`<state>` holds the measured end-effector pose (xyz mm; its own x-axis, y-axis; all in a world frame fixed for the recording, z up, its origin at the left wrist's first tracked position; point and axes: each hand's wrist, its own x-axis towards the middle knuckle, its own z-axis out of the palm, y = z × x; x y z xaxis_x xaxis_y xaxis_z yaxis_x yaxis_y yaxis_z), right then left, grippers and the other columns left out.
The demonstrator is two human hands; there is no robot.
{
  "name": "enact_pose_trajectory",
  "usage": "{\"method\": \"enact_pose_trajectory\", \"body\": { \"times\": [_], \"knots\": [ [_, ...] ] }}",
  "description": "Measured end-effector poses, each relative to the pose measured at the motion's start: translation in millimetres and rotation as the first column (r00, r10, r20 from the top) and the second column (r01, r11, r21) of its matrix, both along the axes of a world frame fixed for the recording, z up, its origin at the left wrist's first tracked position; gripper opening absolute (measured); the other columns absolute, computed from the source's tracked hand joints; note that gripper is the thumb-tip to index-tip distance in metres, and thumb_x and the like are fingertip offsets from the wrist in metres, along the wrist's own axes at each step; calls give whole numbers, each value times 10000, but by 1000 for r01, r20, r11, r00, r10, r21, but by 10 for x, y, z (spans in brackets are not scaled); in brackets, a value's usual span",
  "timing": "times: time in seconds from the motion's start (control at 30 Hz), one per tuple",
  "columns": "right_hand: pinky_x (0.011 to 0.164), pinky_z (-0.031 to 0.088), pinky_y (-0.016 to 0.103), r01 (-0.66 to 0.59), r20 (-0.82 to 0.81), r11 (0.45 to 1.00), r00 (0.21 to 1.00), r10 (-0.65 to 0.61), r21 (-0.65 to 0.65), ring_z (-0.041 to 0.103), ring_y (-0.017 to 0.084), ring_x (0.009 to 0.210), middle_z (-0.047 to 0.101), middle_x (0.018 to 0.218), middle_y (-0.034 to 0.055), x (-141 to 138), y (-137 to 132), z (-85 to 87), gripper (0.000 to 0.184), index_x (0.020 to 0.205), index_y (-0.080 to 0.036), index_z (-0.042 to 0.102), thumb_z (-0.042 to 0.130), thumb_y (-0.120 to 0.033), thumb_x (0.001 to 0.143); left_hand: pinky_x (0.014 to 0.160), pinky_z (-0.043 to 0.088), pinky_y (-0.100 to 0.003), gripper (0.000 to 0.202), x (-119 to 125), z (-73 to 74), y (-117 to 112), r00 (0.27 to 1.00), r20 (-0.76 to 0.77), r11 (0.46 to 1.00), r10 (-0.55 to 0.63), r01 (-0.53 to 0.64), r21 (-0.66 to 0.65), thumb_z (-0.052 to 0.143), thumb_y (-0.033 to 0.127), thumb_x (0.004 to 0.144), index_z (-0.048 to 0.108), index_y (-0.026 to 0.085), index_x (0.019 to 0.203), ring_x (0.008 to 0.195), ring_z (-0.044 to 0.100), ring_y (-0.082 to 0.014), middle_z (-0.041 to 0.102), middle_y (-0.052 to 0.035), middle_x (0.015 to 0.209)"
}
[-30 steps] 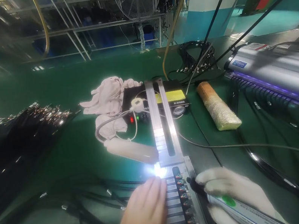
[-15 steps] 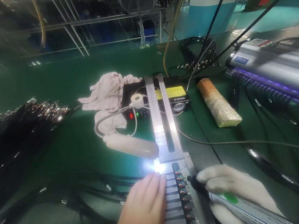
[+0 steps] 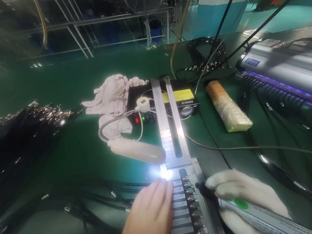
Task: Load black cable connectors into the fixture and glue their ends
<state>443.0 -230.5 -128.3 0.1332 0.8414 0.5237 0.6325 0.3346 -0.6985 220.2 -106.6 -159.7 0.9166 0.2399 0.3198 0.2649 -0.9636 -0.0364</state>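
My left hand [image 3: 153, 217] is bare and lies flat, fingers stretched out, on a metal fixture [image 3: 187, 215] that holds a row of small connectors. My right hand [image 3: 244, 198], in a white glove, is closed round a pen-shaped tool [image 3: 250, 217] with a green dot. Its black tip rests beside the connector row near the fixture's top end. A white gooseneck lamp [image 3: 138, 152] throws a bright spot just above my left fingertips. A slotted metal rail [image 3: 170, 122] runs away from the fixture.
On the green bench stand a black control box [image 3: 183, 98] with a yellow label, a crumpled white cloth [image 3: 113, 94], a wrapped tan roll [image 3: 228, 111], a silver machine [image 3: 288, 70] at right and black cable bundles [image 3: 18, 136] at left. A thin cable [image 3: 254, 151] crosses right.
The view has tipped slightly, so everything sits a little higher in frame. Both hands keep their places on the fixture; the tool tip stays at the same connector.
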Motion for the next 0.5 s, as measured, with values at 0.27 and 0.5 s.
{"method": "enact_pose_trajectory", "body": {
  "times": [0.27,0.5],
  "knots": [
    [704,630,307,7,-27,1000,1000,-6,7,718,229,836,689,990,75,-2,3,-17,337,1025,-214,637,610,-16,753,875,572,-429,426,1,-8,-6,999,-30,1000,-10,10,-10,358,112,924,508,36,1315,1138,636,-281,657,-154,1262],
    [734,625,312,14,-3,1000,1000,-14,-23,714,227,857,683,1014,79,7,-14,-36,312,1018,-219,623,614,-33,768,884,564,-419,415,2,7,-9,1000,-25,1000,-2,1,-22,351,115,940,512,51,1317,1131,637,-272,664,-143,1251]
  ]
}}
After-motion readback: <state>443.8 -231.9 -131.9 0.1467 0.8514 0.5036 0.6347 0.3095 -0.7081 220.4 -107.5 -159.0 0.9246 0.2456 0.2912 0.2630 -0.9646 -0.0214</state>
